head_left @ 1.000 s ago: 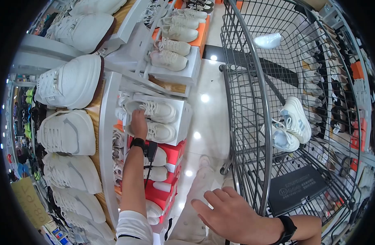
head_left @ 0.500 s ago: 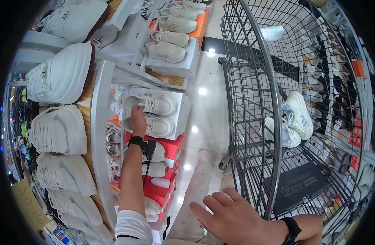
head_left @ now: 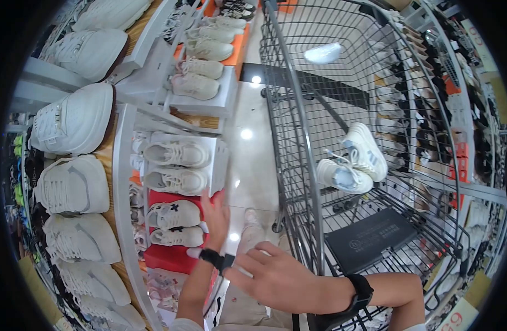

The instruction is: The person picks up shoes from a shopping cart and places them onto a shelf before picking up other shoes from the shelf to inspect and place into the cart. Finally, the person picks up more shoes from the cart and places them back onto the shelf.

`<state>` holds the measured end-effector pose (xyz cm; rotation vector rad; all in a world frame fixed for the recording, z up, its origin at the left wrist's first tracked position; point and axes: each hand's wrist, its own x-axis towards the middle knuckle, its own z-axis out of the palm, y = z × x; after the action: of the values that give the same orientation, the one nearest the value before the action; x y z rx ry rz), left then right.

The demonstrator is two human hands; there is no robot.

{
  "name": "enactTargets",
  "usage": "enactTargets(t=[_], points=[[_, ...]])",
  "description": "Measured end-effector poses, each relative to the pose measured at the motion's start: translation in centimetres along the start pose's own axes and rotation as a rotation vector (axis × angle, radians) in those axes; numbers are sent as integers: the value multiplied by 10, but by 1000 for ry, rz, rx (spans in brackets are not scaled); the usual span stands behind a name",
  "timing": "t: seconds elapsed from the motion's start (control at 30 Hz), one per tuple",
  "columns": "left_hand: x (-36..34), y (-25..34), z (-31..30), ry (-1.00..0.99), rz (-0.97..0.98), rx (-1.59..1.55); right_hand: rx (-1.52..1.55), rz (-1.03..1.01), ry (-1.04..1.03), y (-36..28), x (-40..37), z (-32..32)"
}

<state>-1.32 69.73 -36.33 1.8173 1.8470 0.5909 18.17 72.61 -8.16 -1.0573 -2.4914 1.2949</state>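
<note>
My left hand [head_left: 216,218], somewhat blurred, is beside the red shoe box, its fingers apart and nothing in them. Just left of it, two white shoes with dark marks [head_left: 174,215] rest on the red box [head_left: 168,258]. Above them a white shoe pair [head_left: 178,154] sits on a white box [head_left: 219,160]. My right hand [head_left: 272,273] hangs near the left wrist, in front of my legs, its fingers loosely bent and apart, with no object visible in it. A pair of white and pale blue shoes [head_left: 366,154] lies in the metal cart [head_left: 303,121].
Large white sneakers [head_left: 71,118] line the shelf at the left. More shoes on boxes [head_left: 195,85] stand further ahead. The cart, holding a white package [head_left: 323,53], fills the right side. A dark panel [head_left: 372,237] is on the cart. Shoe racks [head_left: 460,110] stand beyond it.
My left hand has left the white shoes on the white box and moved down and right. My right hand has shifted slightly left. The view has turned, so the cart appears further left.
</note>
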Motion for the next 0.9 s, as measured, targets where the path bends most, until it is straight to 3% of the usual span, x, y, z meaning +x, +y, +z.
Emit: enactTargets(t=[0.07,0.13,0.2,0.27,0.33,0.4,0.47,0.53,0.63,0.8,0.87,0.9], points=[[-44,24,17,-148,9,-32,79,-306,229,1,-6,-1],[-81,36,18,-217,38,-3,101,-364,267,-2,-15,-24],[-112,38,22,-353,-18,-85,149,-412,487,2,-29,-63],[-137,27,22,-428,-91,-85,-162,-265,492,14,-47,-104],[-158,10,22,-466,-163,-58,-353,-47,686,57,-58,-111],[-173,-7,17,-528,-260,-12,-577,239,552,123,-67,-108],[-189,-32,14,-555,-287,-12,-747,450,276,201,-92,-82],[-193,-46,13,-565,-313,-14,-823,499,28,264,-122,-47],[-193,-45,-5,-579,-426,-38,-755,565,64,298,-133,-1],[-199,-44,-11,-618,-431,-79,-843,674,60,343,-126,18],[-218,-56,0,-601,-428,-159,-902,825,-130,343,-113,6],[-224,-58,1,-558,-357,-158,-1048,795,-128,357,-118,6]])
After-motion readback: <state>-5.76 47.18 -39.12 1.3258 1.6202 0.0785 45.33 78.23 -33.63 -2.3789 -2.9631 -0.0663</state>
